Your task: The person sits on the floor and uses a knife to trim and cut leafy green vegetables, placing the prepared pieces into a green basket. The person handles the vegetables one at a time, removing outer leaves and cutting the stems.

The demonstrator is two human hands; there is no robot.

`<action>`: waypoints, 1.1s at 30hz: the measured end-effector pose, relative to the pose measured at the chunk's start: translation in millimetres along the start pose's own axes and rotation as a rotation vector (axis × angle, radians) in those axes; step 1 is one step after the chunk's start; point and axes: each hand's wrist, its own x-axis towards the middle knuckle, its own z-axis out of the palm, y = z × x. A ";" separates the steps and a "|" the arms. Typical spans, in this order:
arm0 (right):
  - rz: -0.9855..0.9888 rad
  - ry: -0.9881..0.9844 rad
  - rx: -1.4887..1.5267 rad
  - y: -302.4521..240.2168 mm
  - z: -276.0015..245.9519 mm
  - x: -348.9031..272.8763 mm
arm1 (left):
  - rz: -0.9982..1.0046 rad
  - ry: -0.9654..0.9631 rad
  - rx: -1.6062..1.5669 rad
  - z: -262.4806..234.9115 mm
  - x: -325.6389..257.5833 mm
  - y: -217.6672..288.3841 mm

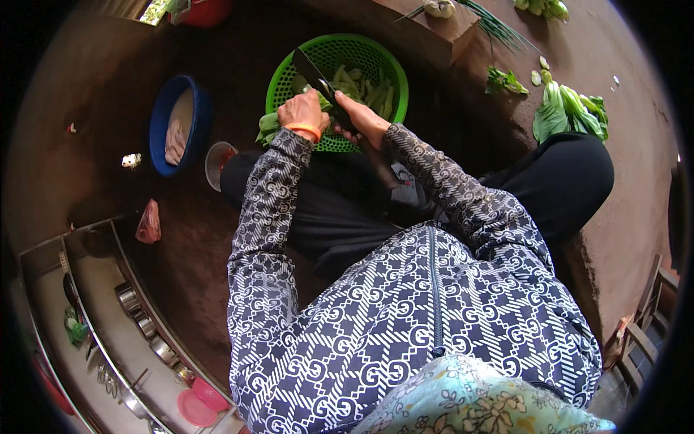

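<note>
My right hand (pixel 365 121) is closed around the handle end of a broad dark-bladed knife (pixel 312 74). Its blade slants up and to the left, over a bright green perforated basket (pixel 403 83). Close beside the blade, my left hand (pixel 302 112) is closed on leafy greens (pixel 268 129), whose leaves stick out to the left of the wrist with the orange band. Pale green cut vegetable pieces (pixel 365 88) lie inside the basket. My fingers partly hide where the knife and greens meet.
Left of the basket stand a blue basin (pixel 154 137) and a small clear container (pixel 212 165). A reddish piece (pixel 148 223), perhaps meat, lies on the floor near a metal rack (pixel 116 242) with pots. Leafy greens (pixel 567 112), spring onions (pixel 499 27) and garlic (pixel 439 8) lie at the right.
</note>
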 end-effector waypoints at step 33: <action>-0.452 0.159 0.063 -87.8 -47.2 -139.0 | 0.602 -0.103 0.207 60.9 59.2 15.0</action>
